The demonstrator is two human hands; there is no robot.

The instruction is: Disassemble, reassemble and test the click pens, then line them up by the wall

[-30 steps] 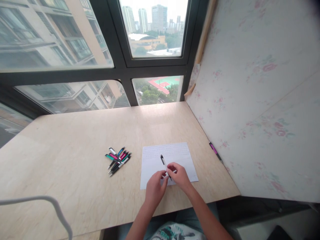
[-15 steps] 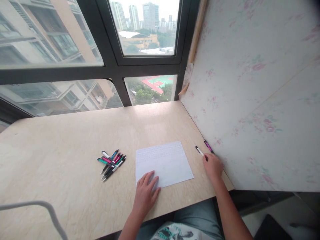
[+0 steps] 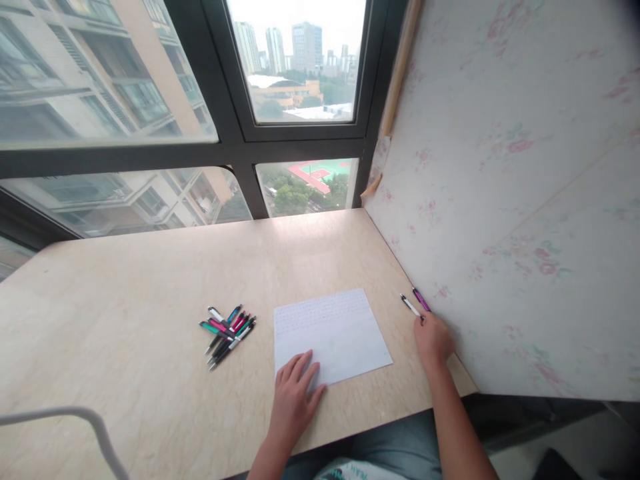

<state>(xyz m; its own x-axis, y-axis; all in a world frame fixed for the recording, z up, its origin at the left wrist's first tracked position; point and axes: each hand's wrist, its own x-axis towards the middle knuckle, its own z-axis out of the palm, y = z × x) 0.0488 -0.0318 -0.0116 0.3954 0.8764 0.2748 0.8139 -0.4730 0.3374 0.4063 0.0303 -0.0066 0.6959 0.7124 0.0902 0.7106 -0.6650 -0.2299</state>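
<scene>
Now left hand (image 3: 295,400) spread flat on paper (image 3: 340,327); right hand (image 3: 434,340) at pen (image 3: 410,305), grip unclear.

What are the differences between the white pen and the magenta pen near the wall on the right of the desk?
The white pen has a white barrel with black ends; the magenta pen is magenta with black. The magenta pen lies right along the foot of the wall; the white pen lies beside it, towards the paper. The right hand reaches the white pen's near end. Both lie flat on the desk, nearly parallel.
</scene>
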